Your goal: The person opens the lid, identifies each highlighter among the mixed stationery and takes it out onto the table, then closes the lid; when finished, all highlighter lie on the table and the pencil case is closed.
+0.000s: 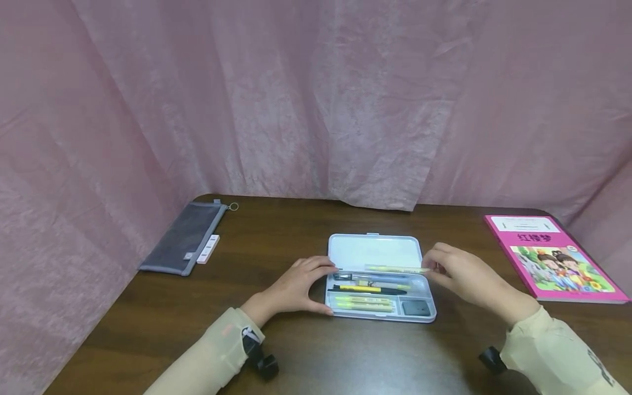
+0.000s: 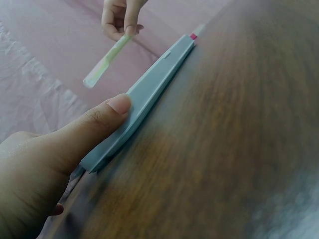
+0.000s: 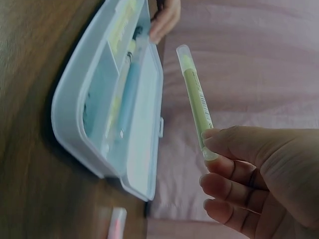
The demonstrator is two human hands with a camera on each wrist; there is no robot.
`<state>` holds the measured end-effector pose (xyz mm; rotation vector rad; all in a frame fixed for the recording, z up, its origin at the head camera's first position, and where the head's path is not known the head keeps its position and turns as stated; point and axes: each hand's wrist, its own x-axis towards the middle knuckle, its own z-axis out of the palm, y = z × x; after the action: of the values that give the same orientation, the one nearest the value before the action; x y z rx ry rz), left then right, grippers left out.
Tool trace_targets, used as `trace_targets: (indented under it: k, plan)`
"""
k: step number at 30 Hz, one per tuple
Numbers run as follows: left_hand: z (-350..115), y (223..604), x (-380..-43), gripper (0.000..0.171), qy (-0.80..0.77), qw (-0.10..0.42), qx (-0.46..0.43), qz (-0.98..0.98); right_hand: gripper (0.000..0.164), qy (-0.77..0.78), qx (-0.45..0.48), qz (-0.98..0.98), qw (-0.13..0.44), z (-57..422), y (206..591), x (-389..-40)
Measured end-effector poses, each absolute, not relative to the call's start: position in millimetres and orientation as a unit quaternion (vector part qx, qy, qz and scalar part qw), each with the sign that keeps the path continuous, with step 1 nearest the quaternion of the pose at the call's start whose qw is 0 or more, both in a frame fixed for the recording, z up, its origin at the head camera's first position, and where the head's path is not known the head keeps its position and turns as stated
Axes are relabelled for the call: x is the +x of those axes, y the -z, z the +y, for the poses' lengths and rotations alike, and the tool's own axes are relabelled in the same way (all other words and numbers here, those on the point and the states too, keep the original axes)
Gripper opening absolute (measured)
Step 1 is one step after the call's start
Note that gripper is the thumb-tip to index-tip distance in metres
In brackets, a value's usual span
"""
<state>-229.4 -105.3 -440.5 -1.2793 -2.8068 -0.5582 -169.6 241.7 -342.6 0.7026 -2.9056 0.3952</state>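
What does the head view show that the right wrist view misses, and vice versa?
Only head: the flat dark-grey zip pouch and white rectangular block.
Only right wrist: barcode-like stripes on the slim yellow-green plastic pen.
Both: that pen, pinched by the right hand; the open pale-blue plastic pencil case; the left hand; the pink fabric curtain; the brown wooden table.

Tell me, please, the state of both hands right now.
Left hand: holding the left end of the open pencil case.
Right hand: pinching a yellow-green pen by one end.
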Motion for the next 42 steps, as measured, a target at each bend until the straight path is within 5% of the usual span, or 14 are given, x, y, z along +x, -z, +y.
trace_targets:
  k: [28,42]
  plan:
    - [-107.4,444.7,-224.6,0.083,0.184,0.03,-0.415,-0.89,0.024,-0.133,0.236,-0.943,0.196,332.7,377.6,-158.2]
    - [-106.2,442.3,-227.7,0.084,0.179,0.021,-0.412,-0.893,0.018,-0.129,0.191,-0.956,0.184,358.0,403.2,-153.4]
